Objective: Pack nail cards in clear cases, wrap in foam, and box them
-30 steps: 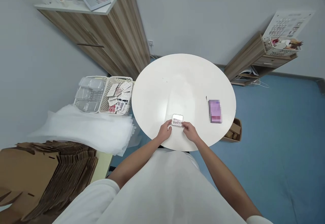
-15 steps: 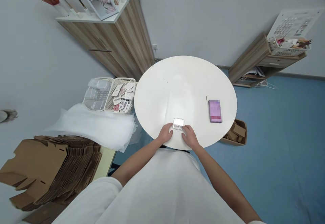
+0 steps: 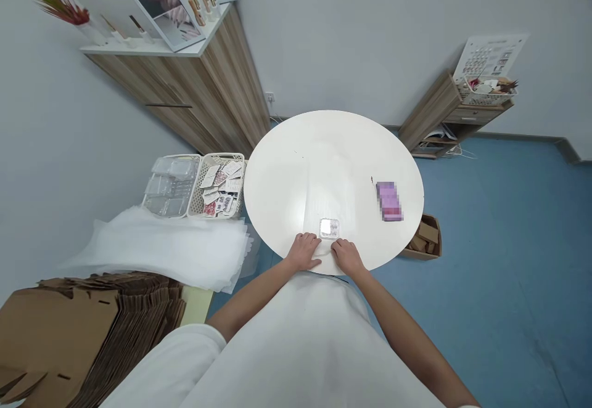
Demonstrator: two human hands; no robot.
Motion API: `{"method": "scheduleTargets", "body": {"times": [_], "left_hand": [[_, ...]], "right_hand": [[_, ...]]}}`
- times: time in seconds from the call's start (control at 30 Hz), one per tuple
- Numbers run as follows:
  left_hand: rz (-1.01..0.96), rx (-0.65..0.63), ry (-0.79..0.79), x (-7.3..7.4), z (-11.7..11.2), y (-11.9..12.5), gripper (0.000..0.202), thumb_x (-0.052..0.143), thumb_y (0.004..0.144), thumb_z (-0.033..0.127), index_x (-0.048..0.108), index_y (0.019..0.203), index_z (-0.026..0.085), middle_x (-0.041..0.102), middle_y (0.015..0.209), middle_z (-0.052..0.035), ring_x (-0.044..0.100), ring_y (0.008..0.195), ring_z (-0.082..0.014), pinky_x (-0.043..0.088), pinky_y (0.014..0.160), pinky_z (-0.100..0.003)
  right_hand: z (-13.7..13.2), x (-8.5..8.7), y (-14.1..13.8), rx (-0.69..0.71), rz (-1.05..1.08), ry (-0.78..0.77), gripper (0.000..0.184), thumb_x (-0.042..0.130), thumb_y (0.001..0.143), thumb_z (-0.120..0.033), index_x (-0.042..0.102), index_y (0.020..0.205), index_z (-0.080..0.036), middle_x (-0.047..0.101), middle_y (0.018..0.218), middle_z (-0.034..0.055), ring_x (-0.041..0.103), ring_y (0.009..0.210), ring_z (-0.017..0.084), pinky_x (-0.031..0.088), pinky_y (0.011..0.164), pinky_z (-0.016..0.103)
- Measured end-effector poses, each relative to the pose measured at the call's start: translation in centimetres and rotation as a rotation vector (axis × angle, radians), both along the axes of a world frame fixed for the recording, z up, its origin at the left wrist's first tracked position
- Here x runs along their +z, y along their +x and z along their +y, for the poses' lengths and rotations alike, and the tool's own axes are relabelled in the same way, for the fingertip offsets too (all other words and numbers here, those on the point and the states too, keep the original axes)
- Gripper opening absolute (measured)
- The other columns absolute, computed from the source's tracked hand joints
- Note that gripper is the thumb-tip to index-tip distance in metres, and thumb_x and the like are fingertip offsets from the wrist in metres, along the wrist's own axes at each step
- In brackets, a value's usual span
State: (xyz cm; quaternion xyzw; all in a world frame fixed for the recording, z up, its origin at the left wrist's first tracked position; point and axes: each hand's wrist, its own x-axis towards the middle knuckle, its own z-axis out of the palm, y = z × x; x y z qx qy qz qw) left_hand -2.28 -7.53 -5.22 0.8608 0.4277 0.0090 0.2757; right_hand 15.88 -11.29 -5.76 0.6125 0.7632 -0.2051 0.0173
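Note:
A small clear plastic case [image 3: 329, 228] with small pieces inside lies near the front edge of the round white table [image 3: 277, 180]. Under it is a thin white translucent sheet [image 3: 330, 195], whose faint edges run away from me. My left hand [image 3: 303, 252] rests at the near left of the case, fingers extended and thumb apart, touching the sheet. To the near right, my right hand [image 3: 348, 257] has its fingers curled at the sheet's near edge. Between the hands that edge looks slightly raised. Neither hand is on the case.
A purple, blurred-out item [image 3: 389, 201] lies on the right of the table. Leftward are a basket of clear plastic boxes [image 3: 171, 186], a basket of cards [image 3: 219, 186], stacked white sheets [image 3: 171, 241] and flat cardboard boxes [image 3: 60, 334]. A carton [image 3: 425, 238] stands on the floor.
Both hands have left the case's sides and come back to its near side. My right fingers have curled. The camera view has shifted slightly.

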Motion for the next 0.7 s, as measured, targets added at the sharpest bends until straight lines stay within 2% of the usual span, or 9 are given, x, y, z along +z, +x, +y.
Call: {"method": "scheduleTargets", "body": {"times": [0.1, 0.13, 0.23, 0.3, 0.33, 0.4, 0.53, 0.7], "left_hand": [[0.022, 0.022, 0.027, -0.3, 0.3, -0.2, 0.018, 0.050, 0.073, 0.019, 0.054, 0.090, 0.021, 0.055, 0.098, -0.0085, 0.048, 0.098, -0.0235, 0.026, 0.090, -0.039], [0.023, 0.037, 0.023, -0.4, 0.4, -0.3, 0.016, 0.046, 0.074, 0.017, 0.054, 0.088, 0.021, 0.057, 0.094, -0.0076, 0.050, 0.095, -0.0222, 0.027, 0.089, -0.038], [-0.003, 0.093, -0.004, -0.4, 0.8, -0.8, 0.020, 0.039, 0.078, 0.016, 0.055, 0.088, 0.022, 0.060, 0.087, -0.0045, 0.054, 0.086, -0.0192, 0.031, 0.086, -0.036], [-0.058, 0.139, -0.036, -0.4, 0.9, -1.2, 0.022, 0.036, 0.080, 0.017, 0.055, 0.089, 0.023, 0.061, 0.085, -0.0028, 0.056, 0.081, -0.0180, 0.034, 0.083, -0.034], [-0.092, 0.174, -0.059, -0.3, 1.0, -1.5, 0.023, 0.035, 0.081, 0.019, 0.055, 0.090, 0.024, 0.062, 0.085, -0.0023, 0.056, 0.079, -0.0178, 0.036, 0.080, -0.032], [-0.154, 0.265, -0.111, -0.4, 1.0, -1.9, 0.023, 0.036, 0.082, 0.023, 0.055, 0.095, 0.024, 0.063, 0.083, -0.0021, 0.057, 0.077, -0.0181, 0.039, 0.073, -0.030], [-0.190, 0.434, -0.163, -1.1, 1.0, -2.3, 0.024, 0.040, 0.080, 0.030, 0.053, 0.098, 0.022, 0.061, 0.077, -0.0017, 0.057, 0.073, -0.0182, 0.041, 0.063, -0.027], [-0.032, 0.550, -0.127, -1.9, 1.5, -1.4, 0.014, 0.042, 0.079, 0.027, 0.052, 0.084, 0.020, 0.058, 0.074, -0.0017, 0.054, 0.070, -0.0168, 0.038, 0.057, -0.025]], "right_hand": [[-0.3, 0.9, 0.3, -0.043, 0.061, 0.013, 0.019, 0.036, 0.084, -0.024, 0.053, 0.090, -0.021, 0.055, 0.092, 0.0061, 0.050, 0.084, 0.018, 0.032, 0.075, 0.030], [-0.5, 1.1, 0.5, -0.044, 0.081, 0.025, 0.019, 0.040, 0.082, -0.028, 0.052, 0.094, -0.021, 0.055, 0.097, 0.0065, 0.049, 0.088, 0.019, 0.032, 0.077, 0.031], [-1.0, 1.3, 1.8, -0.037, 0.106, 0.062, 0.037, 0.051, 0.074, -0.037, 0.047, 0.108, -0.021, 0.051, 0.111, 0.0081, 0.047, 0.100, 0.022, 0.030, 0.085, 0.037], [-0.9, 1.2, 2.8, -0.061, 0.094, 0.034, 0.028, 0.046, 0.077, -0.032, 0.050, 0.103, -0.021, 0.055, 0.108, 0.0068, 0.050, 0.097, 0.021, 0.028, 0.088, 0.038], [-0.8, 1.1, 3.3, -0.084, 0.093, 0.006, 0.022, 0.041, 0.080, -0.028, 0.052, 0.098, -0.022, 0.058, 0.101, 0.0054, 0.053, 0.092, 0.019, 0.029, 0.086, 0.036], [-0.3, 1.0, 4.2, -0.132, 0.117, -0.058, 0.024, 0.032, 0.084, -0.025, 0.055, 0.087, -0.022, 0.062, 0.087, 0.0027, 0.056, 0.079, 0.016, 0.034, 0.078, 0.031], [0.8, 0.6, 5.0, -0.230, 0.162, -0.156, 0.028, 0.029, 0.086, -0.031, 0.055, 0.078, -0.022, 0.061, 0.070, 0.0004, 0.055, 0.064, 0.014, 0.033, 0.055, 0.023], [1.9, -0.4, 4.1, -0.360, 0.069, -0.159, 0.028, 0.029, 0.085, -0.032, 0.053, 0.076, -0.022, 0.060, 0.071, 0.0013, 0.054, 0.062, 0.014, 0.032, 0.055, 0.024]]}}
